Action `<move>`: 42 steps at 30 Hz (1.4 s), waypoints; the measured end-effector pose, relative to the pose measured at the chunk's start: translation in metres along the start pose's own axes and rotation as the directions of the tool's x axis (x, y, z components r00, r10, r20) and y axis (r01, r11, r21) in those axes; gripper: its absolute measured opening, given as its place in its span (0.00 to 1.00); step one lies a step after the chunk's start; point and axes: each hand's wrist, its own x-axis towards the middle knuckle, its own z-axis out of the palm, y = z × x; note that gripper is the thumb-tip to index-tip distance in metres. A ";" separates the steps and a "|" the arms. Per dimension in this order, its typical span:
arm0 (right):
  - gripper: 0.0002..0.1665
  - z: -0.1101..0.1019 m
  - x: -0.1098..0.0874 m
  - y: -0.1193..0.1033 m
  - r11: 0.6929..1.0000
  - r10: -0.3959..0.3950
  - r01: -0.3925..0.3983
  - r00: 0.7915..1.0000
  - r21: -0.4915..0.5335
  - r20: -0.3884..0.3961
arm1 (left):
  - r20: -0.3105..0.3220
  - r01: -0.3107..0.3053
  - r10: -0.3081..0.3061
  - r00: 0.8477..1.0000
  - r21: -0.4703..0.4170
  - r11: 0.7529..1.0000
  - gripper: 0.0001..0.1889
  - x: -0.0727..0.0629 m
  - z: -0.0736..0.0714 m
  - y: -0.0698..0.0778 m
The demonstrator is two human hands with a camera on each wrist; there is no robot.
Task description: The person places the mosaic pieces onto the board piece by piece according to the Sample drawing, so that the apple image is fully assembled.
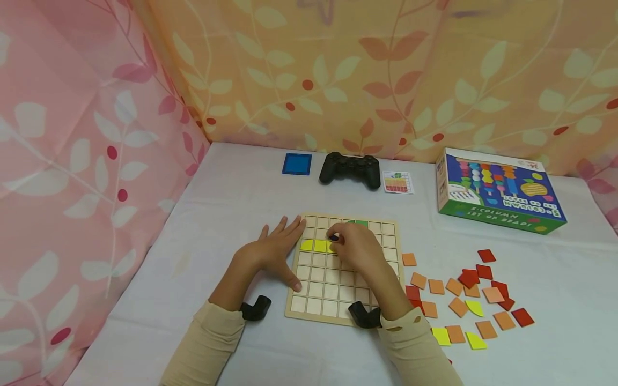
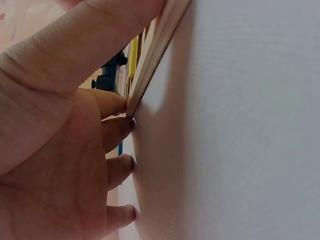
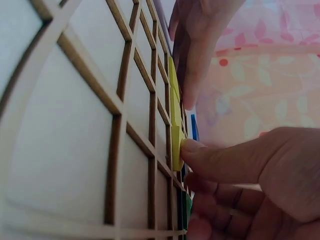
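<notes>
A wooden grid board [image 1: 324,308] lies on the white table. My left hand [image 1: 267,252] spreads along its left side, thumb and fingertips right at the edge; the left wrist view shows the thumb over the rim. My right hand [image 1: 359,246] bends over the upper middle cells. Its thumb and curled fingers hold a yellow tile [image 3: 177,150] at the end of a yellow row [image 1: 319,245]. A small dark patch [image 1: 333,237] shows between thumb and index finger. Green tiles [image 1: 361,223] sit in the top row, partly hidden by this hand.
Loose orange tiles [image 1: 436,287], red tiles [image 1: 523,317] and yellow tiles [image 1: 476,341] lie scattered right of the board. Behind it are a blue square case [image 1: 296,164], a black game controller [image 1: 350,169] and a pattern card [image 1: 398,182]. A boxed bead set [image 1: 499,190] stands back right.
</notes>
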 end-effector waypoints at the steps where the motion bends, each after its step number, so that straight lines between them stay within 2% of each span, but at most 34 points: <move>1: 0.10 0.000 0.000 0.001 1.000 -0.016 0.016 1.000 0.001 0.007 | -0.001 -0.001 0.001 1.000 -0.001 1.000 0.78 0.000 0.000 0.000; 4: 0.08 0.000 0.001 0.002 0.998 -0.056 0.056 0.998 -0.002 0.024 | 0.000 0.000 0.000 1.000 0.001 1.000 0.78 0.000 0.000 0.000; 15: 0.08 0.000 -0.004 0.001 0.997 -0.064 0.064 0.998 -0.052 0.020 | 0.001 0.005 -0.005 1.000 -0.009 1.000 0.78 0.000 0.000 0.001; 18: 0.07 -0.002 -0.016 -0.002 0.994 -0.064 0.066 0.997 -0.091 0.032 | 0.003 0.006 -0.006 1.000 -0.014 1.000 0.77 0.001 0.001 0.001; 22: 0.06 -0.011 -0.046 -0.001 0.991 -0.040 0.049 0.997 -0.126 0.067 | -0.002 0.006 -0.006 1.000 -0.006 1.000 0.77 0.001 0.002 0.001; 25: 0.03 -0.022 -0.079 0.009 0.989 0.011 0.003 0.996 -0.150 0.093 | -0.006 0.006 -0.006 1.000 0.000 1.000 0.77 0.002 0.003 -0.001; 28: 0.07 -0.032 -0.116 0.023 0.980 0.136 -0.111 0.980 -0.165 0.148 | -0.003 -0.001 0.001 1.000 -0.003 1.000 0.78 0.004 0.003 -0.003; 30: 0.10 -0.033 -0.139 0.034 0.966 0.239 -0.207 0.946 -0.157 0.218 | 0.000 -0.010 0.010 1.000 -0.003 1.000 0.78 0.004 0.003 -0.003; 32: 0.12 -0.030 -0.159 0.044 0.944 0.329 -0.304 0.904 -0.131 0.272 | 0.003 -0.013 0.013 1.000 0.002 1.000 0.78 0.004 0.002 -0.003; 33: 0.14 -0.028 -0.168 0.049 0.932 0.361 -0.340 0.888 -0.121 0.285 | 0.004 -0.014 0.014 1.000 0.005 1.000 0.78 0.003 0.002 -0.003; 35: 0.16 -0.022 -0.180 0.058 0.911 0.413 -0.400 0.869 -0.105 0.274 | 0.001 -0.013 0.013 1.000 0.006 1.000 0.78 0.003 0.001 -0.003; 38: 0.19 -0.016 -0.189 0.068 0.893 0.449 -0.439 0.874 -0.094 0.188 | 0.000 -0.007 0.007 1.000 0.000 1.000 0.78 0.002 0.001 -0.003; 42: 0.19 -0.016 -0.195 0.078 0.895 0.445 -0.438 0.889 -0.083 0.112 | 0.003 0.001 -0.001 1.000 -0.012 1.000 0.78 0.003 0.003 -0.003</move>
